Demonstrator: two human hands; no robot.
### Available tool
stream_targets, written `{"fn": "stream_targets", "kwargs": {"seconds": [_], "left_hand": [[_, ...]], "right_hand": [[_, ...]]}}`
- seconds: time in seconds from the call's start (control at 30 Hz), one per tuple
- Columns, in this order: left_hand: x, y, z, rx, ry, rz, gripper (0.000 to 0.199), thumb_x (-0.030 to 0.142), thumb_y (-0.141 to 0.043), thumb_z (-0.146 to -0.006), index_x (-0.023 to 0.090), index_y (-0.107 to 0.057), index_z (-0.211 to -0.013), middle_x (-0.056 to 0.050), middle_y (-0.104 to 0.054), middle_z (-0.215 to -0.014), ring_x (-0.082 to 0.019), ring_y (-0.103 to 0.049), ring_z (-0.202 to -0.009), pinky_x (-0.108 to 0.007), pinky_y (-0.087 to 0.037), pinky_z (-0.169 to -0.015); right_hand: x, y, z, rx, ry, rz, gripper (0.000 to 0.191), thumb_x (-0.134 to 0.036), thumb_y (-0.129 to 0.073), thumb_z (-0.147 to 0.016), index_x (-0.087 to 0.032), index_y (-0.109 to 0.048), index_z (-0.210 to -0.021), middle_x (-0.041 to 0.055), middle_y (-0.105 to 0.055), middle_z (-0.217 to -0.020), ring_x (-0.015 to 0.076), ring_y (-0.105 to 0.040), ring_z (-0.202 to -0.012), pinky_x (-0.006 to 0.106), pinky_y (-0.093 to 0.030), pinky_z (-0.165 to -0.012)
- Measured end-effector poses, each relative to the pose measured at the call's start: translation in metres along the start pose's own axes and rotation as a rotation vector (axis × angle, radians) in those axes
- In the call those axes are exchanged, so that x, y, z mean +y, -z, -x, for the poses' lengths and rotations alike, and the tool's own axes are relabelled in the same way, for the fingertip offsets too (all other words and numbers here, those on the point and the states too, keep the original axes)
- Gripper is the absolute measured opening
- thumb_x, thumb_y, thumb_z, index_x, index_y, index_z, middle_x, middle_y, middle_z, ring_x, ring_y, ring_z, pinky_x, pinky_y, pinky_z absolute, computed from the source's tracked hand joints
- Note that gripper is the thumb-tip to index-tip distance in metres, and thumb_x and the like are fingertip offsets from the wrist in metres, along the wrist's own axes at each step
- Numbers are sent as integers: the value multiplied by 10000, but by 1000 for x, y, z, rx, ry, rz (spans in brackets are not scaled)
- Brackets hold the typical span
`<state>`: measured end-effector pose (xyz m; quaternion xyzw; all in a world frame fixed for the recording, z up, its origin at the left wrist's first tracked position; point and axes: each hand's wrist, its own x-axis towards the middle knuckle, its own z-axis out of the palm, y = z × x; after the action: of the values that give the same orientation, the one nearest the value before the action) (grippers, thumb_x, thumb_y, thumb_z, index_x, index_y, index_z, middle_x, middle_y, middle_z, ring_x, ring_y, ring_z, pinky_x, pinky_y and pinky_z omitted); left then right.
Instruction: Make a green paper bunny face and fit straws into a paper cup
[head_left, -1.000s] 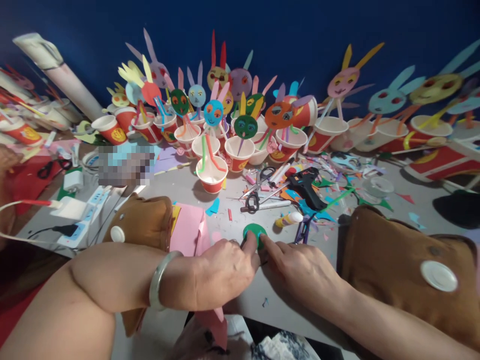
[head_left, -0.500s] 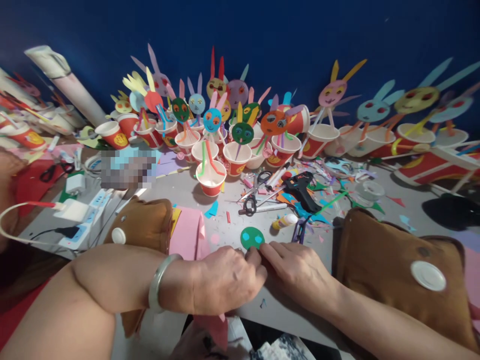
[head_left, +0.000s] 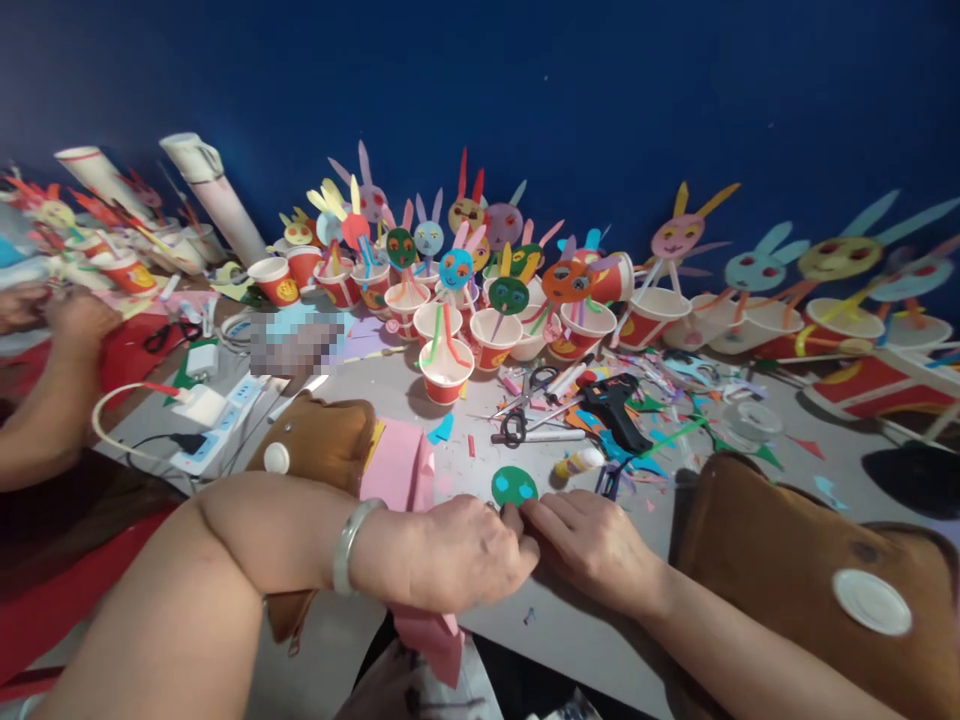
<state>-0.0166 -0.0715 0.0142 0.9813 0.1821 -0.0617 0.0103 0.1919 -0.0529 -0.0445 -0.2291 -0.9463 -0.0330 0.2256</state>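
Note:
A green paper circle (head_left: 515, 488) with two light blue paper ovals on it shows just beyond my fingertips. My left hand (head_left: 469, 555), with a pale bangle (head_left: 349, 548) on the wrist, is closed at the circle's lower edge; whatever its fingers pinch is hidden. Close against it, my right hand (head_left: 592, 545) has its fingers pressed together and bent over the circle's lower right edge, the thumb out of sight. A glue stick (head_left: 577, 462) lies beyond the right hand. Pink paper (head_left: 397, 465) lies behind my left wrist.
Several paper cups (head_left: 446, 372) with paper rabbit faces line the wall. Scissors (head_left: 529, 405), a black glue gun (head_left: 619, 410) and paper scraps lie mid-table. Brown cushions (head_left: 810, 560) flank me. A power strip (head_left: 225, 425) lies left, near another person's arm (head_left: 56, 390).
The view has swung left, so more of the other person's arms and hands shows. Both my hands remain together at the green circle, with little visible movement.

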Motion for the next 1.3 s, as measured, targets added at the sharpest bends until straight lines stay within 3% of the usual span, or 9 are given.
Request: {"fn": "stream_targets", "kwargs": {"seconds": [0.3,0.87,1.3], "left_hand": [[0,-11,1,117,5,-39,100,90,-487,-859,115,-541,-939,-62,-612,-768,-151,-540,-512,-286,-321,-382],[2,-18,2,99,-20,17,187,91,-492,-834,66,-575,-1000,-110,-643,-840,-195,-602,-598,-302,-371,-396],[2,-12,3,102,0,-16,147,105,-543,-829,84,-601,-963,-87,-643,-768,-160,-556,-514,-278,-302,-362]], "right_hand": [[1,1,1,-16,54,-10,148,-84,-460,-921,-153,-588,-892,8,-571,-663,146,-482,-567,309,-316,-544],[0,1,1,-55,104,-6,132,-80,-459,-905,-169,-555,-890,-1,-552,-650,151,-490,-557,315,-312,-537],[0,2,0,-82,108,-4,177,-62,-461,-901,-182,-543,-801,-3,-551,-649,134,-480,-548,301,-314,-534]]}}
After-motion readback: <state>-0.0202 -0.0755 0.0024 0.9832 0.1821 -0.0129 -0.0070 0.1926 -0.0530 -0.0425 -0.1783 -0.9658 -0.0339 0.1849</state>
